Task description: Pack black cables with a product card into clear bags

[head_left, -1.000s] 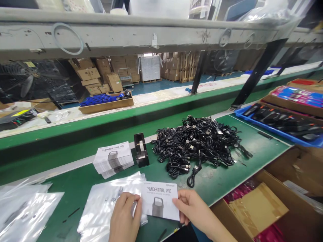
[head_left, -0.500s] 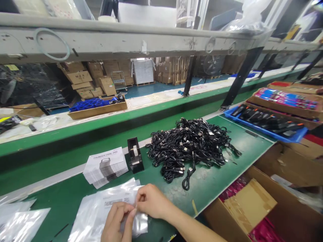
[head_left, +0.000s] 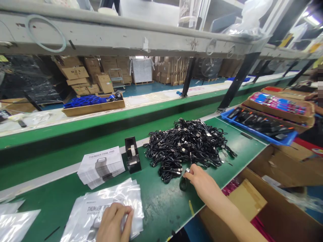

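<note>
My right hand point(head_left: 199, 178) pinches a coiled black cable point(head_left: 183, 184) by its metal plug end, at the near edge of a large heap of black cables point(head_left: 189, 143). My left hand point(head_left: 114, 222) rests on a stack of clear plastic bags point(head_left: 133, 195), its thumb and fingers curled together near the bags' edge; whether a bag's edge is between them is hidden. Printed paper reading THUNDER TRAIL shows through the top bag. Behind the bags lie a stack of printed leaflets point(head_left: 101, 164) and a black tape dispenser point(head_left: 132, 156).
More plastic bags point(head_left: 17, 222) lie at the far left. A blue tray of black devices point(head_left: 259, 124) stands at the right, above open cardboard boxes point(head_left: 280, 201). A raised ledge point(head_left: 151, 104) holds a box of blue rings point(head_left: 93, 106). A person's arm shows at the right edge.
My right hand has left the bags, moved right and taken hold of the cable. My left hand stays over the bags. The view has shifted slightly.
</note>
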`<move>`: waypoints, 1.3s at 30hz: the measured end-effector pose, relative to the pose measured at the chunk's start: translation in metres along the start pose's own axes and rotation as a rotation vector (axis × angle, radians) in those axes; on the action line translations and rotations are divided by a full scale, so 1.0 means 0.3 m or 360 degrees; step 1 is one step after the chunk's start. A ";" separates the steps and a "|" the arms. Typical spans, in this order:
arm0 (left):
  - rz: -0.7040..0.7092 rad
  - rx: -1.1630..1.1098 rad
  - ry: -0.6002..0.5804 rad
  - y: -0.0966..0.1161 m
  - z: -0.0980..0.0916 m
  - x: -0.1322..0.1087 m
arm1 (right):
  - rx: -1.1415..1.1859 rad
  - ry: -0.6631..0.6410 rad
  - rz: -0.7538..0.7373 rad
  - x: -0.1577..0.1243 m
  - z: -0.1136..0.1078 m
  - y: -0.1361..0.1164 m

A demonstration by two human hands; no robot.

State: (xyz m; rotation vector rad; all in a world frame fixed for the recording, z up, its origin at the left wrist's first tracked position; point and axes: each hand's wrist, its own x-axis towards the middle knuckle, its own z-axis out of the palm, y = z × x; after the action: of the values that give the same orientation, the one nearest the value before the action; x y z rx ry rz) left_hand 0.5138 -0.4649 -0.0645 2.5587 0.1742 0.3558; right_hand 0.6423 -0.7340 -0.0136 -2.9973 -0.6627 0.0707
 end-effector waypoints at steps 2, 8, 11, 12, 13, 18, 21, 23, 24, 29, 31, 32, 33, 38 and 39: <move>0.0016 0.0077 -0.0089 0.001 -0.012 0.006 | 0.0214 0.0003 -0.0135 -0.016 0.016 -0.012; -0.0046 0.0032 -0.0081 0.019 -0.021 0.005 | 0.1164 -0.0093 -0.0504 -0.054 0.030 -0.234; -0.0137 -0.0152 0.0006 0.026 -0.010 -0.002 | 0.1254 -0.0183 -0.0512 -0.042 0.048 -0.324; -0.0173 -0.0221 0.0030 0.027 -0.007 -0.004 | 0.1214 -0.0200 -0.0510 -0.037 0.056 -0.341; -0.0209 -0.0284 0.0049 0.027 -0.005 -0.005 | 0.1150 -0.0216 -0.0498 -0.031 0.064 -0.351; -0.0394 -0.0512 0.0090 0.029 -0.018 -0.004 | 0.0741 -0.0261 -0.0438 -0.022 0.074 -0.355; -0.0441 -0.0613 0.0034 0.036 -0.030 -0.005 | 0.0738 -0.0237 -0.0452 -0.017 0.065 -0.369; -0.0412 -0.0678 0.0025 0.044 -0.032 -0.009 | 0.0820 -0.0170 -0.0440 -0.008 0.064 -0.395; -0.0391 -0.0710 0.0049 0.049 -0.032 -0.010 | 0.0852 -0.0135 -0.0427 -0.001 0.065 -0.411; -0.0330 -0.0759 0.0213 0.071 -0.066 -0.007 | 0.0941 -0.0109 -0.0586 0.037 0.037 -0.496; -0.0372 -0.0755 0.0290 0.077 -0.106 0.005 | 0.1001 -0.0190 -0.0792 0.052 -0.003 -0.515; -0.0416 -0.0756 0.0348 0.080 -0.131 0.011 | 0.1032 -0.0233 -0.0877 0.061 -0.028 -0.522; -0.0469 -0.0761 0.0406 0.082 -0.158 0.018 | 0.1066 -0.0269 -0.0946 0.070 -0.054 -0.529; -0.0693 -0.0888 0.0565 0.080 -0.278 0.035 | 0.1196 -0.0279 -0.1183 0.139 -0.180 -0.587; -0.0730 -0.0935 0.0599 0.074 -0.294 0.034 | 0.1190 -0.0254 -0.1252 0.155 -0.206 -0.603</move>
State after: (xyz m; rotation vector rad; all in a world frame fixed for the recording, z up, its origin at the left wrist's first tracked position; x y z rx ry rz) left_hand 0.4993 -0.4373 0.0217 1.7906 0.6732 0.6005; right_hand 0.6124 -0.5544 0.0608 -1.8925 -1.3947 0.4030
